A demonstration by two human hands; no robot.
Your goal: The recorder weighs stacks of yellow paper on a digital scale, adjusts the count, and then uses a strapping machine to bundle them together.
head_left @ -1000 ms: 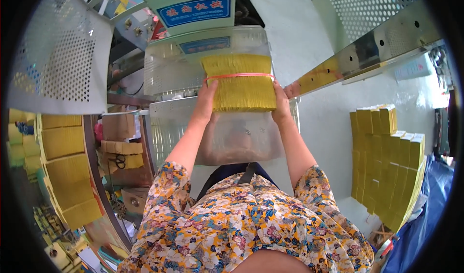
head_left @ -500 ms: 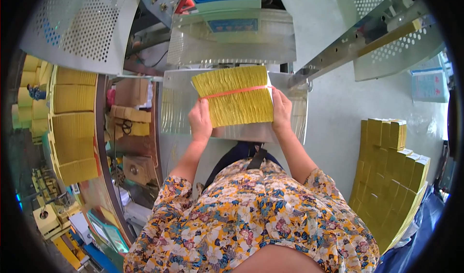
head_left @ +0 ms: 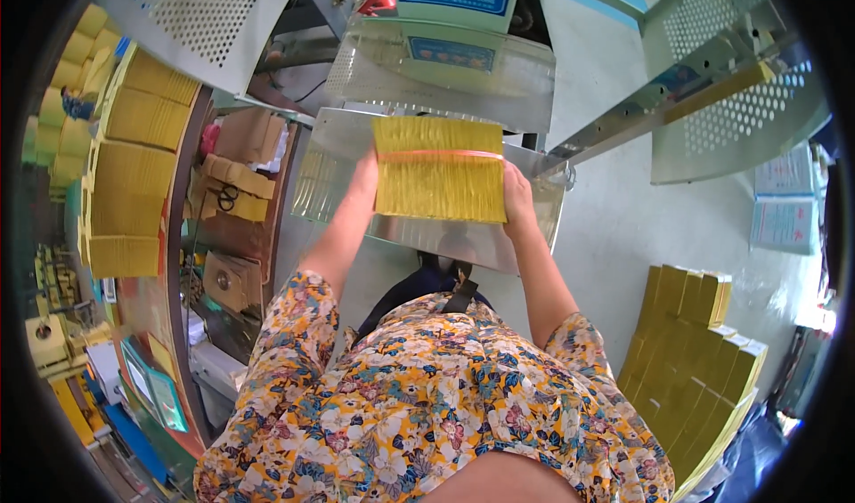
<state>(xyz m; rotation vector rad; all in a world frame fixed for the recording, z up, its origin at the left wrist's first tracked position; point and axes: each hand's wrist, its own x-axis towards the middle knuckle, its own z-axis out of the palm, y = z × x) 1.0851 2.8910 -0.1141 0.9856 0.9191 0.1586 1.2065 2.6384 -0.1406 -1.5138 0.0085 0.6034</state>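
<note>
Both hands were clamped on the bundle, left hand flat against one end, right hand against the other, pressing inward. The bundle, a thick block of yellow paper sheets cinched by an orange band, sat over the steel tray in front of the machine, just above the person's floral shirt. It looked dense and fairly heavy for its size, stiff as a block but likely to fan or slide apart if the squeeze slackened, since only the one band bound it; the ends, where the palms already were, seemed the soundest place to grip, with the band kept across the middle. The sheet edges would probably dent if knocked on metal. Around it: a perforated guard up on the left, a second perforated panel and a slanted rail on the right, both close enough to crowd any lift upward. Yellow stacks stood on the left shelf, more stacks on the floor to the right, and cardboard boxes sat beside the tray's left edge.
</note>
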